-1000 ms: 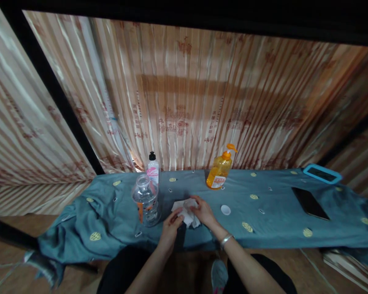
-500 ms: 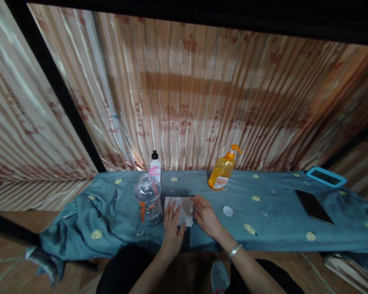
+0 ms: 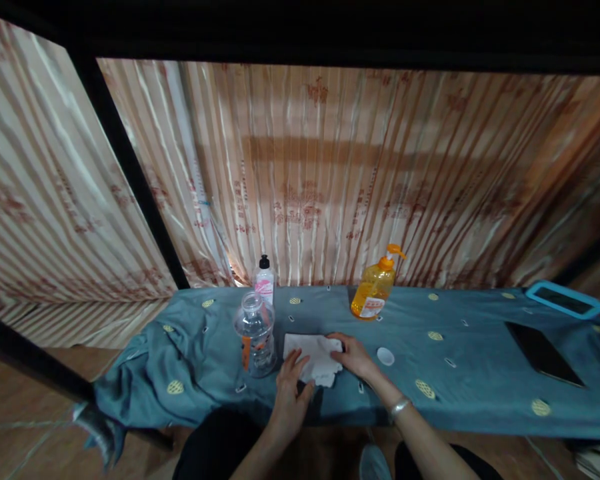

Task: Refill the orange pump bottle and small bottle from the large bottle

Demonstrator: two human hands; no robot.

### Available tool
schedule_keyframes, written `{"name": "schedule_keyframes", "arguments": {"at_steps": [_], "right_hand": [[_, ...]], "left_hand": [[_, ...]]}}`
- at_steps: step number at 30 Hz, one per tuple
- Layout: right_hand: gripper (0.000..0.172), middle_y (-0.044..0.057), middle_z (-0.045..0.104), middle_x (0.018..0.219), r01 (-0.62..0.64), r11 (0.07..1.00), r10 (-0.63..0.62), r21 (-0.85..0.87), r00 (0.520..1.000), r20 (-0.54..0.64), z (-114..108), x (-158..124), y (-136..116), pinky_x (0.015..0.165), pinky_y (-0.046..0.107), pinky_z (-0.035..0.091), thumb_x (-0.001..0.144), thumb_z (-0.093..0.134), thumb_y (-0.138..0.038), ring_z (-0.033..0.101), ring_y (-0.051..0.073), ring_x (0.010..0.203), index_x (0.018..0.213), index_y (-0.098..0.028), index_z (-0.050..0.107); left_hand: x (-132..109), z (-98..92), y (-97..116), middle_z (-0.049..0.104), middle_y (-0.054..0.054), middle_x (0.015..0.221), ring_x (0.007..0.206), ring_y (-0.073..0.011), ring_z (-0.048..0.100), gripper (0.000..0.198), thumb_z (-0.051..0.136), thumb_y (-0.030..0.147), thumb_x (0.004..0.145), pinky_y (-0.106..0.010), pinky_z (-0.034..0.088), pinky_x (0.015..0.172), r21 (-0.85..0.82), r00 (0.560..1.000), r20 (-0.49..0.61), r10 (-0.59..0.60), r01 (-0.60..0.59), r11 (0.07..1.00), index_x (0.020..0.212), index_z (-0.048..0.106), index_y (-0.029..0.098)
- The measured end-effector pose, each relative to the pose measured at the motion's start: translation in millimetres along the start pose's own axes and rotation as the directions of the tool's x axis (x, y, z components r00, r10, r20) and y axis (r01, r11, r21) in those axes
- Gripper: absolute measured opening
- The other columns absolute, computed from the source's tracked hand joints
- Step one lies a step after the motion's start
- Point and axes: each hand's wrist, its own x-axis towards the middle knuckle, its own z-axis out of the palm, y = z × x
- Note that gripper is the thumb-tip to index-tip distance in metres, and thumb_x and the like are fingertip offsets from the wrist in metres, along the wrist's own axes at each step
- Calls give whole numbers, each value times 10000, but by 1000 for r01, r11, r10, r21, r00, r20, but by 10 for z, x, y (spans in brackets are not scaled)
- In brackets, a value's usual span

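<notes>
A folded white cloth [image 3: 314, 352], with an uneven right and lower edge, lies on the fabric cover in front of me. My left hand [image 3: 291, 392] rests on its lower left part, fingers apart and flat. At the right edge of the cloth, my right hand [image 3: 356, 357] has its thumb and fingers closed on the border. Just left of the cloth stands a clear uncapped plastic bottle [image 3: 260, 343] with an orange mark. Behind that bottle is a white-and-pink bottle [image 3: 265, 283] with a black cap. A small white round lid [image 3: 385, 356] lies right of my right hand.
An orange pump bottle [image 3: 374, 293] stands toward the back. Farther right lie a dark phone [image 3: 543, 352] and a blue-framed device [image 3: 565, 300]. The grey-green fabric [image 3: 460, 387] covers a long bench, with a patterned curtain [image 3: 300, 167] behind it and dark metal posts [image 3: 130, 173] at the side.
The white cloth lies flatter and more spread out on its right side. My right hand has gone from above the cloth to its right edge. The camera view has shifted slightly.
</notes>
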Motion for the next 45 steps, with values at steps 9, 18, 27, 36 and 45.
{"name": "schedule_keyframes", "arguments": {"at_steps": [9, 18, 27, 36, 45], "right_hand": [[440, 208, 551, 1280, 135, 954, -150, -267, 988, -38, 3, -105, -265, 1043, 411, 331, 813, 470, -151, 467, 299, 1224, 1238, -57, 534], [377, 216, 641, 1145, 129, 980, -140, -153, 989, -58, 114, 90, -474, 937, 425, 437, 834, 483, -218, 596, 302, 1082, 1168, -63, 562], [819, 183, 469, 1366, 207, 948, -175, 242, 974, -146, 341, 1209, -1203, 1044, 436, 330, 614, 726, -430, 416, 302, 1278, 1308, -138, 404], [484, 29, 680, 756, 151, 800, -116, 581, 988, -97, 694, 1682, -1261, 692, 360, 526, 484, 766, -482, 644, 211, 730, 795, -188, 541], [414, 11, 671, 757, 161, 764, -6, 624, 970, -242, 1, 877, -762, 729, 363, 505, 577, 752, -459, 629, 191, 696, 817, -206, 529]], "left_hand": [[40, -27, 95, 567, -125, 1284, 1258, -287, 452, 362, 514, 152, 780, -560, 274, 1080, 226, 971, 84, 224, -237, 945, 1125, 613, 200], [59, -68, 36, 627, -115, 1195, 1198, -290, 509, 334, 540, 107, 718, -602, 256, 1074, 212, 978, 141, 153, -181, 960, 1023, 643, 198], [118, -12, -132, 651, -142, 1135, 1188, -307, 523, 332, 571, 148, 725, -576, 394, 1003, 85, 951, 35, 306, -308, 948, 1050, 638, 173], [170, 6, -160, 633, -120, 1166, 1197, -284, 513, 365, 570, 118, 710, -516, 425, 1010, 8, 963, -41, 265, -265, 964, 1063, 635, 186], [259, -54, 60, 478, -137, 1348, 1283, -254, 415, 506, 498, 190, 805, -480, 324, 1093, -53, 963, -102, 250, -256, 965, 1309, 447, 169]]}}
